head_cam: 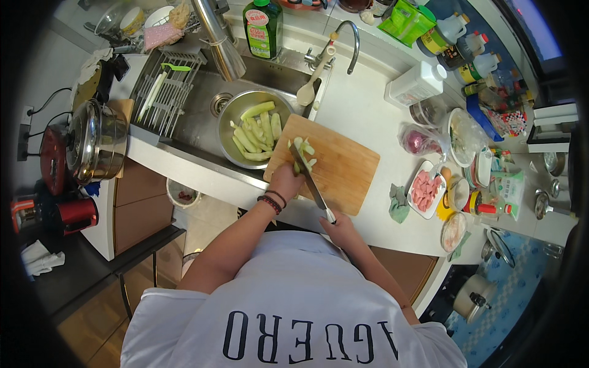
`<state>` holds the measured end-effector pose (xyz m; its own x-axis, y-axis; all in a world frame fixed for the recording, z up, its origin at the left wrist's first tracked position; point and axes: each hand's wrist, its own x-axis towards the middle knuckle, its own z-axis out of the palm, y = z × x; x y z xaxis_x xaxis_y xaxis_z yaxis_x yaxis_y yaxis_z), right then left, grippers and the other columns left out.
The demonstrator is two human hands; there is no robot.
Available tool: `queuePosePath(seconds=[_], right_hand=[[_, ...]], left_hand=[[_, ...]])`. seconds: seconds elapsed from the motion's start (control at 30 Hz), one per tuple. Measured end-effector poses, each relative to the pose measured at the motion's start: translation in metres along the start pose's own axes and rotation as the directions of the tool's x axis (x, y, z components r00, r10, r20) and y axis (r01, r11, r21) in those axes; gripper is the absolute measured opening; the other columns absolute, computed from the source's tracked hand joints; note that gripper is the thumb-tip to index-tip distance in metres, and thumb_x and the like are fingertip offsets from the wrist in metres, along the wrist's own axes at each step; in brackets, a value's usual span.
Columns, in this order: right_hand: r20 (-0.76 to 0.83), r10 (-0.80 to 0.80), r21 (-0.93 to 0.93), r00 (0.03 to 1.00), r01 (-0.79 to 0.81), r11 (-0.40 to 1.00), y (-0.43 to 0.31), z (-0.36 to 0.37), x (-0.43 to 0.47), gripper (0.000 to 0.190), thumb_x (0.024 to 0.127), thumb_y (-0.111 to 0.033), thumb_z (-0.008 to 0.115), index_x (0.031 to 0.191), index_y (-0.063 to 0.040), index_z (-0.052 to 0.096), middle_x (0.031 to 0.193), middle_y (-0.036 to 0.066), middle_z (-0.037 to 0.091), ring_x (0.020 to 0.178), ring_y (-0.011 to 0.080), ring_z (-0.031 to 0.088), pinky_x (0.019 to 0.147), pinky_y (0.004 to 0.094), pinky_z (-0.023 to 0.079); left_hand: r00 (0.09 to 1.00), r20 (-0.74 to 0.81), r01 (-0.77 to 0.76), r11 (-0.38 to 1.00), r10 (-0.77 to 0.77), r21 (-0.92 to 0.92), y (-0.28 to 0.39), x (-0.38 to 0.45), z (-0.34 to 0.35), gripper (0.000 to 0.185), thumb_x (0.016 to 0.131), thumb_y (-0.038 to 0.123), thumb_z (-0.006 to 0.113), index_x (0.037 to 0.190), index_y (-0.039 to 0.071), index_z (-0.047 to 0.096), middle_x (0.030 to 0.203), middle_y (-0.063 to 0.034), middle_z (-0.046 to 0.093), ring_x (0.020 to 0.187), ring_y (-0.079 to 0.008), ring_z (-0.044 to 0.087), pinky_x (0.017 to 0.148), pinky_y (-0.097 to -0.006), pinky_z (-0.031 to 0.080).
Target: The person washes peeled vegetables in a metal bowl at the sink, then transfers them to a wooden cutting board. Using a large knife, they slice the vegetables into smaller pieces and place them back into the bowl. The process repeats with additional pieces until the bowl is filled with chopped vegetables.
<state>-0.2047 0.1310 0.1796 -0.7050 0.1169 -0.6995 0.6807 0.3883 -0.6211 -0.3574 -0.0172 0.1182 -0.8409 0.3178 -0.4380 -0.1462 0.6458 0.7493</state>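
Observation:
A wooden cutting board [347,161] lies across the sink's right edge, touching the steel bowl. My right hand [340,228] grips the handle of a kitchen knife [313,184], whose blade slants up and left over the board. Pieces of a pale green vegetable [303,146] lie by the blade. My left hand [286,181], with dark bead bracelets at the wrist, holds a green piece beside the blade, mostly hidden by the fingers. A steel bowl [224,133] in the sink holds several long peeled green vegetable pieces [257,131].
A steel drying rack [172,99] with a green peeler [176,67] spans the sink's left part. A faucet [355,46] and a wooden spoon [305,94] are behind the board. To the right are a green cloth [398,203] and a white dish of cut pink meat [428,210].

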Motion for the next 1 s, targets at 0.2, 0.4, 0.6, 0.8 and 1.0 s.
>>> queuePosePath(seconds=[0.2, 0.4, 0.6, 0.8, 1.0], right_hand=[[-0.109, -0.131, 0.104, 0.985, 0.142, 0.984, 0.007, 0.006, -0.005, 0.022, 0.088, -0.023, 0.063, 0.095, -0.002, 0.059, 0.071, 0.006, 0.057, 0.067, 0.0152, 0.050, 0.064, 0.0330, 0.045], [0.014, -0.050, 0.008, 0.999, 0.050, 0.999, 0.012, 0.000, 0.008, 0.027, 0.087, -0.023, 0.063, 0.106, -0.004, 0.060, 0.077, 0.013, 0.060, 0.070, 0.0215, 0.054, 0.068, 0.0351, 0.047], [-0.015, -0.121, 0.036, 0.993, 0.121, 0.992, 0.005, -0.004, -0.005, 0.030, 0.087, -0.023, 0.063, 0.112, -0.006, 0.060, 0.079, 0.012, 0.062, 0.071, 0.0205, 0.054, 0.068, 0.0351, 0.047], [0.031, -0.056, 0.087, 0.998, 0.053, 0.995, 0.021, 0.004, 0.013, 0.031, 0.088, -0.022, 0.062, 0.113, -0.005, 0.061, 0.077, 0.009, 0.061, 0.072, 0.0184, 0.054, 0.068, 0.0345, 0.047], [-0.010, -0.123, 0.028, 0.992, 0.124, 0.992, 0.004, -0.008, -0.005, 0.029, 0.088, -0.025, 0.063, 0.109, -0.005, 0.062, 0.075, 0.009, 0.059, 0.070, 0.0162, 0.053, 0.066, 0.0332, 0.046]], left_hand=[[0.981, -0.124, -0.141, 0.985, 0.152, 0.098, -0.018, 0.002, 0.012, 0.027, 0.075, 0.021, 0.070, 0.076, -0.001, 0.054, 0.064, -0.0164, 0.060, 0.055, -0.0310, 0.061, 0.056, -0.0386, 0.050], [0.996, -0.072, -0.051, 0.998, 0.048, -0.038, -0.015, -0.003, 0.010, 0.023, 0.071, 0.016, 0.069, 0.076, -0.002, 0.056, 0.067, -0.0189, 0.060, 0.067, -0.0368, 0.061, 0.062, -0.0430, 0.049], [0.994, -0.103, -0.040, 0.996, 0.032, -0.078, -0.017, -0.005, 0.008, 0.023, 0.071, 0.016, 0.069, 0.075, -0.002, 0.056, 0.066, -0.0182, 0.060, 0.066, -0.0366, 0.061, 0.061, -0.0421, 0.049], [0.999, -0.049, -0.015, 1.000, 0.015, -0.001, -0.013, -0.021, 0.007, 0.024, 0.072, 0.017, 0.070, 0.077, -0.003, 0.058, 0.070, -0.0210, 0.062, 0.070, -0.0373, 0.063, 0.064, -0.0425, 0.051], [0.999, 0.019, 0.051, 0.998, -0.050, -0.027, -0.021, -0.008, 0.014, 0.025, 0.072, 0.018, 0.071, 0.080, -0.003, 0.060, 0.074, -0.0216, 0.064, 0.074, -0.0371, 0.064, 0.066, -0.0422, 0.052]])
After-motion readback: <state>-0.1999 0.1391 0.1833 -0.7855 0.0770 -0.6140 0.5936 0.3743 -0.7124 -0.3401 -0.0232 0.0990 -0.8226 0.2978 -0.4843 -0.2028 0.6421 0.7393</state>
